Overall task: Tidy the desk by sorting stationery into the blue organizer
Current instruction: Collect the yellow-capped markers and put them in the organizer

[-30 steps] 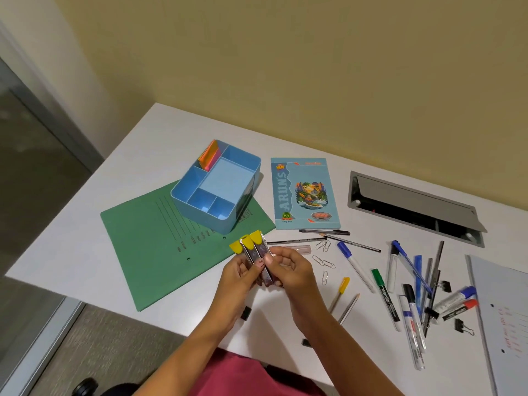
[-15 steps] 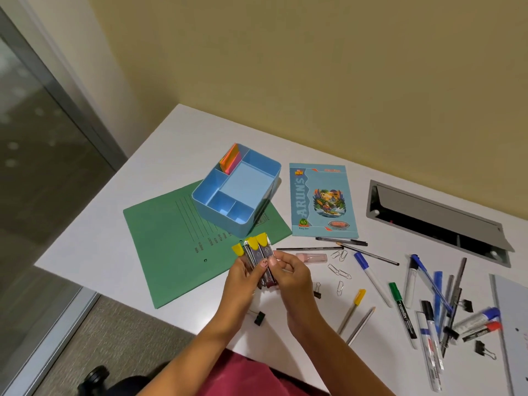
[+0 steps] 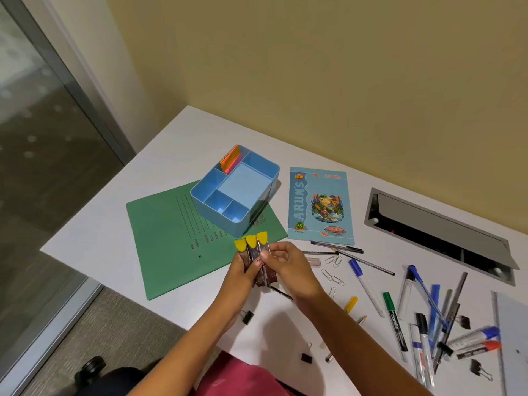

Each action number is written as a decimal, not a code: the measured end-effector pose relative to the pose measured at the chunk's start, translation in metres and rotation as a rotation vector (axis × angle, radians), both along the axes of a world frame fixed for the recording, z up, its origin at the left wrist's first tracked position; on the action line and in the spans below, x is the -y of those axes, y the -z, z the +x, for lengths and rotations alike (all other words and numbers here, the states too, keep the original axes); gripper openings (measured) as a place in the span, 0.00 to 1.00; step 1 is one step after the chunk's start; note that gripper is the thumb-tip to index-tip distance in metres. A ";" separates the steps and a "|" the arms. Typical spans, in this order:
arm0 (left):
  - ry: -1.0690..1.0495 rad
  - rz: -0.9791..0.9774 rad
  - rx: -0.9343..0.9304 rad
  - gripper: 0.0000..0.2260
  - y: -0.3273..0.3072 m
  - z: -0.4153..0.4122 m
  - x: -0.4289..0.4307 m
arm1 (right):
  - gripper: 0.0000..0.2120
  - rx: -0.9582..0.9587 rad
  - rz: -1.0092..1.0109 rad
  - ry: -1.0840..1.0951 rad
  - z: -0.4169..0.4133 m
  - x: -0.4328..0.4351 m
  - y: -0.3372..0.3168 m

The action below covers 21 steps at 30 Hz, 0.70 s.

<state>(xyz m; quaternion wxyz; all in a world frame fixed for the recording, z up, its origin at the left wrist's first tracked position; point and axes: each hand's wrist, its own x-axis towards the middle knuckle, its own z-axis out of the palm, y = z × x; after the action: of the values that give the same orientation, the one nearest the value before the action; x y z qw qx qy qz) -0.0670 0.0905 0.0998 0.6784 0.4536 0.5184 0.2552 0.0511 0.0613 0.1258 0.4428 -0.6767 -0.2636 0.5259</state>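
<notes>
Head camera: three yellow-capped lead cases point(image 3: 251, 242) are held just in front of the blue organizer point(image 3: 220, 224), over the white tabletop point(image 3: 177, 144). The left hand point(image 3: 241, 271) has its grip curled round their lower ends, and the right hand point(image 3: 288, 262) has its grip pinching their middle. The organizer stands on a green folder point(image 3: 165, 238); pens and markers point(image 3: 395, 321) lie scattered to its right.

Lead cases point(image 3: 252, 242) are half covered; white sheet point(image 3: 511, 332) is cropped.

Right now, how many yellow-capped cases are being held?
3. The cases are gripped side by side between left hand and right hand near the blue organizer: left case, middle case, right case. Others may hide behind.
</notes>
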 end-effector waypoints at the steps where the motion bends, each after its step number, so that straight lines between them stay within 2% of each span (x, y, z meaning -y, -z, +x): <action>1: 0.005 0.013 0.003 0.12 -0.003 0.001 0.000 | 0.14 0.034 0.014 -0.053 0.005 -0.003 -0.004; 5: -0.031 0.078 0.027 0.13 -0.018 0.003 -0.008 | 0.17 0.060 0.040 -0.199 0.022 -0.026 -0.015; 10: -0.119 0.115 0.030 0.10 -0.032 -0.003 -0.036 | 0.26 0.074 0.162 -0.192 0.033 -0.072 -0.046; 12: -0.168 0.118 0.010 0.10 -0.035 -0.008 -0.050 | 0.26 0.189 0.234 -0.221 0.035 -0.099 -0.058; 16: -0.272 0.105 -0.033 0.13 -0.033 -0.021 -0.078 | 0.22 0.520 0.343 -0.344 0.024 -0.157 -0.065; 21: -0.350 0.077 -0.036 0.11 -0.025 -0.038 -0.101 | 0.21 0.730 0.459 -0.618 0.009 -0.216 -0.037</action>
<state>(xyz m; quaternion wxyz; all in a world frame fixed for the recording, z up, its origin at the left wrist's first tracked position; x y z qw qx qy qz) -0.1048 0.1914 0.1247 0.5963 0.3866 0.5915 0.3809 0.0599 0.2769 0.1632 0.2831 -0.5921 -0.6960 0.2911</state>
